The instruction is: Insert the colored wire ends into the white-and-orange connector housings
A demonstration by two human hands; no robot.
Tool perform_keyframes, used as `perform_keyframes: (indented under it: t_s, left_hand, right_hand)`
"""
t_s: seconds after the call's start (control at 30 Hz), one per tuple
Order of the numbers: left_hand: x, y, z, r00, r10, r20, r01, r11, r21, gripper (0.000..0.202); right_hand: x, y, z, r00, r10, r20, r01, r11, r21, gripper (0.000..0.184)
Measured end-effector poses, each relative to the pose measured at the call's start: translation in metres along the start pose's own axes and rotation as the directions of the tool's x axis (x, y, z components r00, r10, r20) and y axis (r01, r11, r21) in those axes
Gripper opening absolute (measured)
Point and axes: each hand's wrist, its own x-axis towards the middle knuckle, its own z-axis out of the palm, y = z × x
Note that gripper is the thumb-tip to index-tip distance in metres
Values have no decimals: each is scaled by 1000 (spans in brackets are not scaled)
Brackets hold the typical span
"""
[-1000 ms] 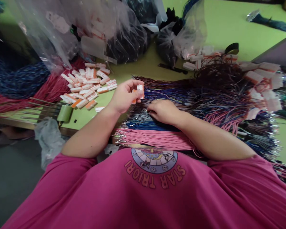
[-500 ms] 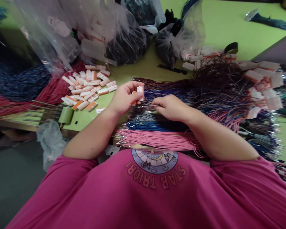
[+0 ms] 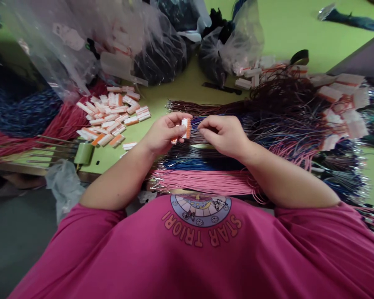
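My left hand (image 3: 165, 132) is closed around a white and orange connector housing (image 3: 185, 128), its toothed side facing right. Another orange piece (image 3: 174, 140) shows lower down in the same hand. Just to the right, my right hand (image 3: 226, 133) pinches a thin wire, whose end points toward the connector; whether it touches is too small to tell. Beneath both hands lie rows of cut wires with metal ends: brown wires (image 3: 202, 106), blue wires (image 3: 187, 163) and pink wires (image 3: 202, 182).
Left of my hands lies a pile of connector housings (image 3: 112, 112). Clear plastic bags (image 3: 162, 41) stand behind. A green block with metal rods (image 3: 84, 153) sits at the table edge. Wired connectors (image 3: 343, 112) are heaped right, and a dark flat tool (image 3: 221, 88) lies behind the wires.
My right hand has risen slightly from the grey wires, bringing its pinched fingertips level with the connector. My left hand keeps hold of the connector, almost in place. The whole view has shifted a little.
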Motion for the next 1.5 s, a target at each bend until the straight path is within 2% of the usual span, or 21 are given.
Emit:
perform_keyframes:
  t_s: [0.07,0.2,0.43,0.7,0.9,1.13,1.27,1.37,1.43,1.5]
  left_hand:
    - [0,0,1,1000,-1,4,1,1000,-11,61]
    - [0,-1,-2,1000,-20,11,19,1000,21,59]
    - [1,-3,-5,1000,-27,9,26,998,52,53]
    - [0,-2,-2,1000,-25,12,23,994,109,46]
    - [2,-9,-1,999,-45,-22,46,997,65,43]
    - [2,-12,2,999,-49,24,48,996,71,44]
    - [2,-11,2,998,-61,6,60,991,119,42]
    - [2,-7,-1,999,-37,-17,39,988,152,40]
    - [3,-4,-5,999,-7,-36,14,984,177,39]
    - [4,-2,-8,997,22,-72,-7,980,200,37]
  right_hand:
    - [0,0,4,999,30,-37,-36,985,-166,30]
    - [-2,-4,6,997,75,0,-70,925,-373,33]
    - [-2,-7,6,996,54,75,-7,852,-523,33]
    - [-3,-6,10,996,61,66,-13,825,-565,33]
    - [-2,-6,13,986,19,168,80,821,-566,35]
    - [0,-2,21,981,51,187,50,867,-495,35]
    - [4,-2,23,975,74,208,38,873,-487,35]
    - [7,-3,16,973,84,213,38,858,-512,34]
    - [7,-3,10,981,34,193,75,846,-529,35]
    - [3,-4,6,984,-101,148,166,825,-540,39]
